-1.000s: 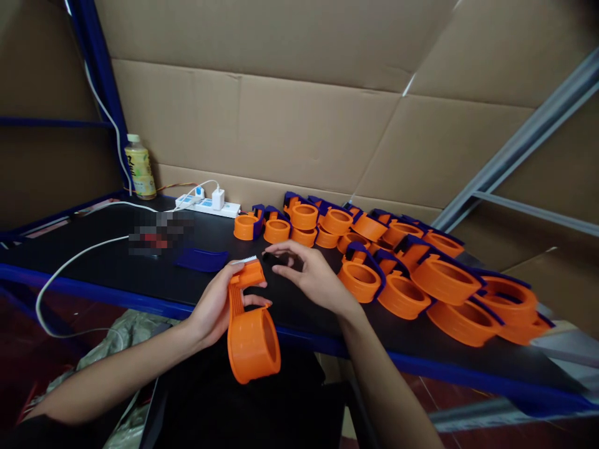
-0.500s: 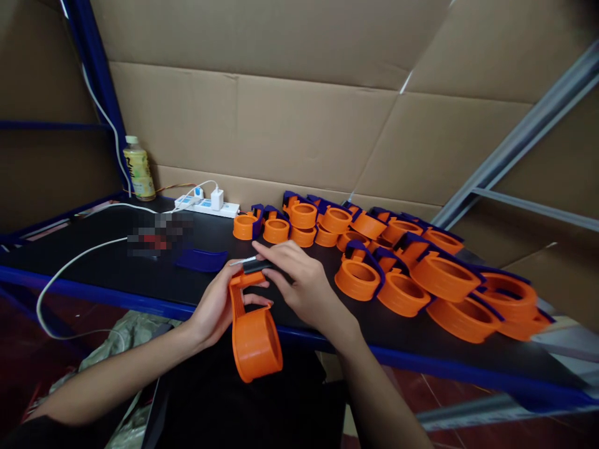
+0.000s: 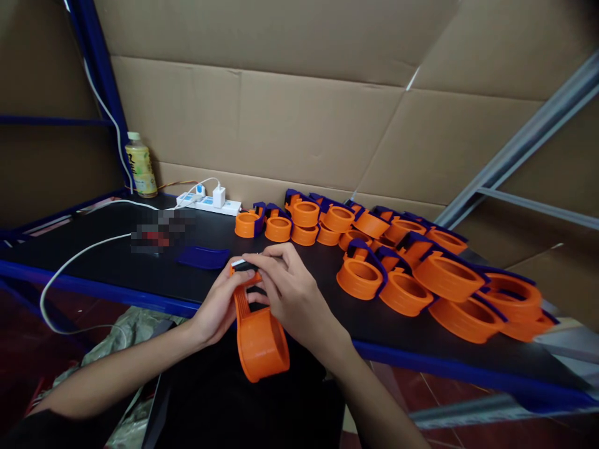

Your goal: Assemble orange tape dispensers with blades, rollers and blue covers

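My left hand (image 3: pixel 216 307) is closed around the arm of an orange plastic tape dispenser (image 3: pixel 262 344), held over the table's front edge with its wide ring hanging down. A black strip (image 3: pixel 243 266) with a light toothed blade along it lies across the upper end of the dispenser. My left thumb rests by this strip. My right hand (image 3: pixel 297 293) closes over the strip's right end, fingers and thumb bent against it; its fingertips partly hide the strip. A curved dark blue plastic piece (image 3: pixel 203 257) lies on the black tabletop (image 3: pixel 112 240), beyond my left hand.
Several orange and blue tape dispensers (image 3: pixel 447 274) are stacked on the right and along the back. A white power strip (image 3: pixel 229 207) with plugged-in chargers, a yellow-labelled bottle (image 3: pixel 141 169) and a loose white cable (image 3: pixel 70 265) are at the left. Cardboard (image 3: pixel 304 125) stands behind.
My right hand has shifted left and lower over the black strip, covering more of it. The toothed blade now sits closer to the dispenser's end. The dispenser has swung slightly right.
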`<state>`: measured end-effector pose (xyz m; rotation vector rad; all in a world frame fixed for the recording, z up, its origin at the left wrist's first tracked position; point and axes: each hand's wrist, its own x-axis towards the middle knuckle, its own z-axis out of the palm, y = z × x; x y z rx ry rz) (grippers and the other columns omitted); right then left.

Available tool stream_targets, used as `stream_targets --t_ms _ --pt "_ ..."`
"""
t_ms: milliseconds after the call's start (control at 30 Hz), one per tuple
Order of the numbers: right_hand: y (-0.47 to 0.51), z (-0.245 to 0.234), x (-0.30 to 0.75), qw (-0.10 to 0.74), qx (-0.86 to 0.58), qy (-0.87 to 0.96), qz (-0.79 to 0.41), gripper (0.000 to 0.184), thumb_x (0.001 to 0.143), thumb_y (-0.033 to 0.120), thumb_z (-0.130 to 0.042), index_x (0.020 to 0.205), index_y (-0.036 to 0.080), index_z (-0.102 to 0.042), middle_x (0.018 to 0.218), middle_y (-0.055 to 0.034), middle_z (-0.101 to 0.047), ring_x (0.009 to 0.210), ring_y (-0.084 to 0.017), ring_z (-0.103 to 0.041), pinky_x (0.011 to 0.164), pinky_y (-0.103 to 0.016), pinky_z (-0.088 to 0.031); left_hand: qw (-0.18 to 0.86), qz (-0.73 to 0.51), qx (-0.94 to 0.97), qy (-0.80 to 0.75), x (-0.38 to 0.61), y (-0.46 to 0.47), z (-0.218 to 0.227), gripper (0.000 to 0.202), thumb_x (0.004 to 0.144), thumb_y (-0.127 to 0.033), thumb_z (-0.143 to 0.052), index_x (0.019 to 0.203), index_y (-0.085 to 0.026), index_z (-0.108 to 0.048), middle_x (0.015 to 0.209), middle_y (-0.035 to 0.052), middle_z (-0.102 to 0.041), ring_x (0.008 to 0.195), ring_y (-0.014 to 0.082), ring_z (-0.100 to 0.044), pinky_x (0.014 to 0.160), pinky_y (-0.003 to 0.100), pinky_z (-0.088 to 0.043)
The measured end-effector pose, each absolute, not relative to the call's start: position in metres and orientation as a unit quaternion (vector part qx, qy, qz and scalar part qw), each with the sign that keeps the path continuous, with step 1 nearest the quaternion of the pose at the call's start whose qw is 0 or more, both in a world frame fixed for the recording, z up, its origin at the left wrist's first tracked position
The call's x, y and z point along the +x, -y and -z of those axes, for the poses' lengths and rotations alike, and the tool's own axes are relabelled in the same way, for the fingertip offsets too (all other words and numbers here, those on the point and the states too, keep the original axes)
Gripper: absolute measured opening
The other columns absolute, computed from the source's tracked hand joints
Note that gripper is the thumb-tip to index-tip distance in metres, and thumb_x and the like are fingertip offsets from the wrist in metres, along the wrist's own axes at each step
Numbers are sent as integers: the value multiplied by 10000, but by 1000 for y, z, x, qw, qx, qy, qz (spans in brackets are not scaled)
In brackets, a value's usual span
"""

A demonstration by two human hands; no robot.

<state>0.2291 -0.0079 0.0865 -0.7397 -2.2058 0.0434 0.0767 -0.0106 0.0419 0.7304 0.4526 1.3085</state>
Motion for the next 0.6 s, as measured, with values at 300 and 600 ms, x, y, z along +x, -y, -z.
stream_targets --t_ms 300,600 --pt "21 -94 229 331 -285 900 -11 691 789 -48 -413 1402 268 -431 1407 -135 -423 1270 -249 -544 848 -331 -642 713 -599 303 -205 74 11 -39 229 865 -240 -678 1080 -173 -634 896 29 -736 751 162 -711 727 293 -599" --pt "35 -99 223 304 -242 921 14 668 828 -34 -418 1426 262 -382 1593 -110 -290 1465 -240 -360 1046 -376 -553 702 -605 307 -215 72 17 -38 43 909 -243 -629 940 -221 -650 716 -22 -692 588 137 -664 610 238 -547"
